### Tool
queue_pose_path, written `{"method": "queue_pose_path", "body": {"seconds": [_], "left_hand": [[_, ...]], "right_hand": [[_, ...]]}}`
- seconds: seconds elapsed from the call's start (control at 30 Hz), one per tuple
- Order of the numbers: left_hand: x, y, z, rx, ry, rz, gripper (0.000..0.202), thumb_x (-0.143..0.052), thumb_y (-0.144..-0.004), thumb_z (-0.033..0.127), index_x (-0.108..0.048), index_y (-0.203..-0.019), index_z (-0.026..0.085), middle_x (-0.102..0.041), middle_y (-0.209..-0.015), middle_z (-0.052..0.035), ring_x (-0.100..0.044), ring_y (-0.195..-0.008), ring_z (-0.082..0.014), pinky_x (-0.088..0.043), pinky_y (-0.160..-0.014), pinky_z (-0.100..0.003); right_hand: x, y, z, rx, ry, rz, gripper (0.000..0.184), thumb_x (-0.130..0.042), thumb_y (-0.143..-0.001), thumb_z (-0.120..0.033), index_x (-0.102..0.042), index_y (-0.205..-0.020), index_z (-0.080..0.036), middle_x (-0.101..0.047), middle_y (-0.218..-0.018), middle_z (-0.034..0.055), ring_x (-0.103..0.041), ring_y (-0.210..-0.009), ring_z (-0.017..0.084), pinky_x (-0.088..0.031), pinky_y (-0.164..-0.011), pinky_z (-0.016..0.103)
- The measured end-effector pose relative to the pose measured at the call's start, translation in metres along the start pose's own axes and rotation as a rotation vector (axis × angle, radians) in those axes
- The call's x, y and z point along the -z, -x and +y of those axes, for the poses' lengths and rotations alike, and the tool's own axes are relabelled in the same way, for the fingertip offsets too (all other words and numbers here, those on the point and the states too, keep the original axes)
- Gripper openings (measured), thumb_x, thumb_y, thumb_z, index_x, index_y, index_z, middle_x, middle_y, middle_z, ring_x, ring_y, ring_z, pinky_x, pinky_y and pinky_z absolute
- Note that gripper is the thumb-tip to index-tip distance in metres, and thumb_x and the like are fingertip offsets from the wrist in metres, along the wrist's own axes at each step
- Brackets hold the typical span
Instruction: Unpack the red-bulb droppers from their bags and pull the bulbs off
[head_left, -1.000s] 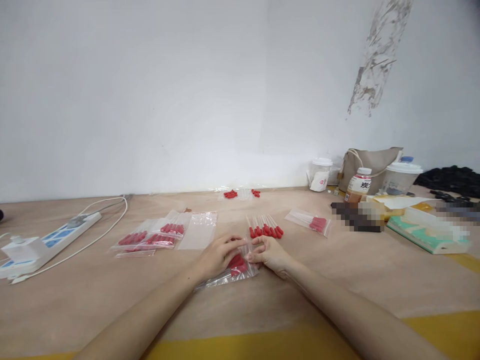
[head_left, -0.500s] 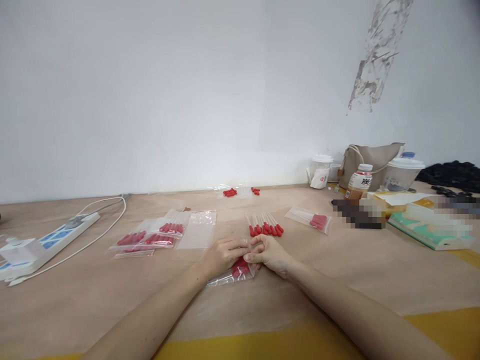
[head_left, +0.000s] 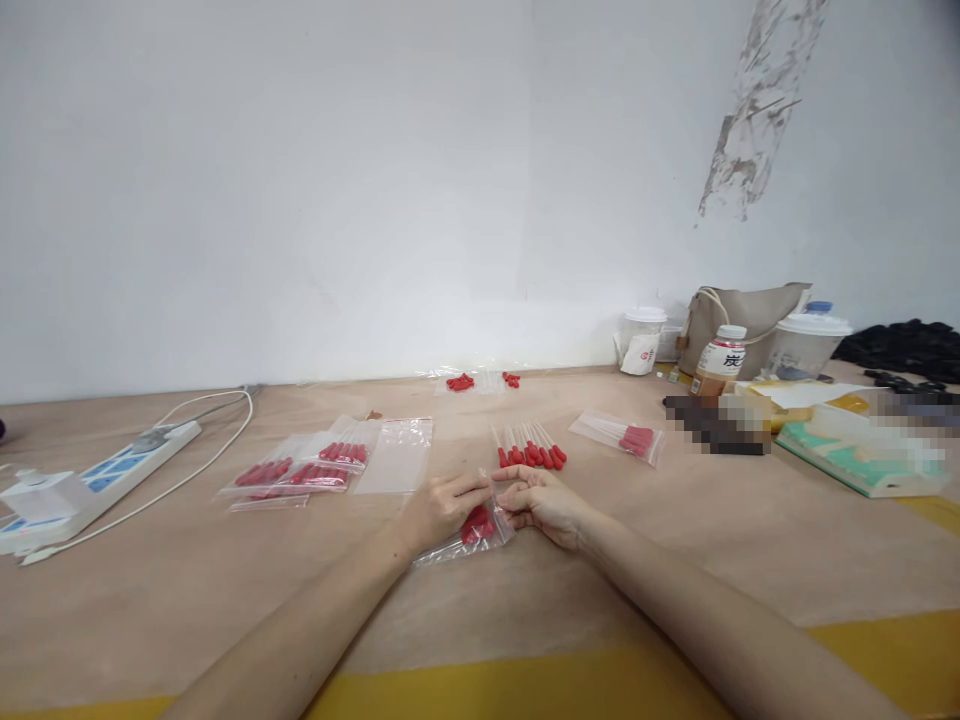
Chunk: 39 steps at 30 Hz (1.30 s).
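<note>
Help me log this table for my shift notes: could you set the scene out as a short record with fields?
Left hand: holds a clear bag near its upper end
Right hand: at that bag's right side; whether it grips is unclear
Bag contents: red pieces, partly hidden
Beyond the hands: loose red-ended sticks, side by side
To the left: overlapping filled bags, a flat transparent bag, a power strip
To the right: another filled bag, a bottle

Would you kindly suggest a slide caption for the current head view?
Left hand and right hand at a clear bag with red pieces inside, loose red-tipped sticks lying beyond.
</note>
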<state>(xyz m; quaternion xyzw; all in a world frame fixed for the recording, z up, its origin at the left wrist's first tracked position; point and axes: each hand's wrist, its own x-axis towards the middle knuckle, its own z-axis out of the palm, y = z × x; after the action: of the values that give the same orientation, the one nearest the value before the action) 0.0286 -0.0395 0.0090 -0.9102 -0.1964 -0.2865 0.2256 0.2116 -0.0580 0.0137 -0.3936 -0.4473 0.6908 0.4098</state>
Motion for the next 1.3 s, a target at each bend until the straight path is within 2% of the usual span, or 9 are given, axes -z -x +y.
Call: {"method": "queue_pose_path", "body": {"seconds": [0.23,0.3,0.37,0.47,0.53,0.67,0.83,1.07,1.3], "left_hand": [[0.000,0.003,-0.001,0.004,0.007,0.025,0.023,-0.037,-0.086,0.013,-0.059,-0.087,0.018,-0.066,-0.090,-0.0014,-0.062,-0.073,-0.0099,-0.048,-0.060,-0.019],[0.002,0.002,-0.001,0.029,0.017,0.054,0.022,-0.038,-0.086,0.014,-0.059,-0.087,0.018,-0.066,-0.090,-0.0016,-0.062,-0.073,-0.0099,-0.049,-0.061,-0.019],[0.005,0.000,0.000,0.060,0.024,0.068,0.022,-0.038,-0.085,0.013,-0.059,-0.086,0.018,-0.066,-0.089,-0.0018,-0.063,-0.073,-0.0096,-0.049,-0.060,-0.019],[0.008,-0.002,0.000,0.094,0.051,0.068,0.022,-0.037,-0.085,0.012,-0.058,-0.088,0.017,-0.066,-0.089,-0.0023,-0.062,-0.077,-0.0094,-0.049,-0.062,-0.018],[0.009,-0.003,0.000,0.115,0.074,0.064,0.021,-0.037,-0.086,0.012,-0.058,-0.087,0.017,-0.065,-0.088,-0.0023,-0.062,-0.078,-0.0091,-0.049,-0.066,-0.018],[0.008,-0.001,0.000,0.131,0.092,0.022,0.020,-0.038,-0.086,0.014,-0.058,-0.087,0.017,-0.065,-0.091,-0.0029,-0.062,-0.079,-0.0093,-0.049,-0.069,-0.018],[0.008,0.001,-0.002,0.118,0.090,0.033,0.019,-0.038,-0.086,0.011,-0.056,-0.090,0.016,-0.064,-0.092,-0.0031,-0.060,-0.080,-0.0086,-0.048,-0.069,-0.018],[0.014,-0.013,-0.012,-0.125,-0.046,-0.212,0.017,-0.039,-0.087,0.018,-0.055,-0.080,0.016,-0.062,-0.092,-0.0024,-0.054,-0.086,-0.0135,-0.044,-0.071,-0.025],[0.014,-0.017,-0.008,-0.224,0.026,-0.224,0.022,-0.036,-0.089,0.013,-0.052,-0.073,0.015,-0.062,-0.081,-0.0008,-0.052,-0.088,-0.0122,-0.042,-0.080,-0.027]], "right_hand": [[-0.002,-0.004,0.004,-0.051,0.049,0.113,0.034,-0.054,-0.061,-0.005,-0.041,-0.091,-0.014,-0.054,-0.054,-0.0038,-0.048,-0.042,0.007,-0.040,-0.045,0.019],[0.000,-0.004,0.006,0.013,0.157,0.128,0.029,-0.053,-0.066,-0.009,-0.041,-0.092,-0.015,-0.052,-0.054,-0.0039,-0.048,-0.043,0.008,-0.041,-0.047,0.022],[0.005,-0.003,0.008,0.259,0.405,0.114,0.025,-0.051,-0.069,-0.013,-0.044,-0.092,-0.016,-0.052,-0.058,-0.0031,-0.049,-0.048,0.009,-0.041,-0.050,0.024],[0.011,0.000,0.007,0.835,0.940,0.064,0.022,-0.051,-0.070,-0.010,-0.053,-0.090,-0.019,-0.055,-0.075,0.0015,-0.051,-0.069,0.013,-0.040,-0.065,0.028],[0.013,0.002,0.006,1.133,1.238,0.056,0.022,-0.049,-0.072,-0.008,-0.057,-0.088,-0.020,-0.057,-0.082,0.0029,-0.049,-0.078,0.014,-0.037,-0.070,0.029],[0.010,0.001,0.005,1.433,1.521,0.152,0.013,-0.049,-0.077,-0.011,-0.059,-0.079,-0.019,-0.059,-0.076,0.0016,-0.046,-0.073,0.013,-0.032,-0.066,0.029],[0.011,-0.005,0.008,1.558,1.590,0.239,0.011,-0.051,-0.079,-0.013,-0.059,-0.080,-0.020,-0.061,-0.074,-0.0005,-0.045,-0.075,0.012,-0.030,-0.068,0.030],[0.015,-0.006,0.007,1.570,1.741,0.148,0.016,-0.044,-0.084,-0.010,-0.056,-0.077,-0.019,-0.059,-0.077,-0.0015,-0.043,-0.077,0.011,-0.030,-0.072,0.031],[0.013,-0.011,0.007,1.494,1.892,-0.060,0.028,-0.034,-0.087,-0.008,-0.051,-0.067,-0.017,-0.052,-0.066,-0.0024,-0.041,-0.074,0.010,-0.029,-0.075,0.030]]}}
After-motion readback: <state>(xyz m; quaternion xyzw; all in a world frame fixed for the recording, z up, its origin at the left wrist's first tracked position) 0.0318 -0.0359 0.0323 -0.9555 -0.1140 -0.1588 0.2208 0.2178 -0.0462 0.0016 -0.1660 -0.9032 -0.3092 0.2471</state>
